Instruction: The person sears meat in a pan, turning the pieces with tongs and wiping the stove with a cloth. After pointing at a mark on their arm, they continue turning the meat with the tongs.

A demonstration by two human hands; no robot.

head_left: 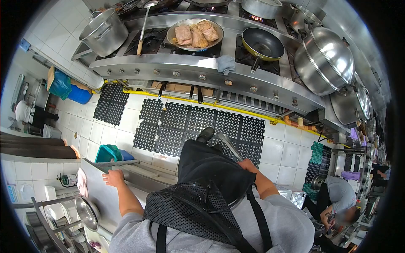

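My left hand rests with its fingers spread at the edge of a steel counter, on the left. On the right, my right hand is closed around the end of metal tongs, which point down and away over the black mat. Ahead on the stove, a pan holds several pieces of browned meat. A yellow frying pan stands to its right, with a grey cloth on the stove's front edge between them.
A tall pot and a long-handled ladle are at the stove's left. A large domed steamer stands at its right. Perforated mats lie on the floor. One person crouches at right; another is far left.
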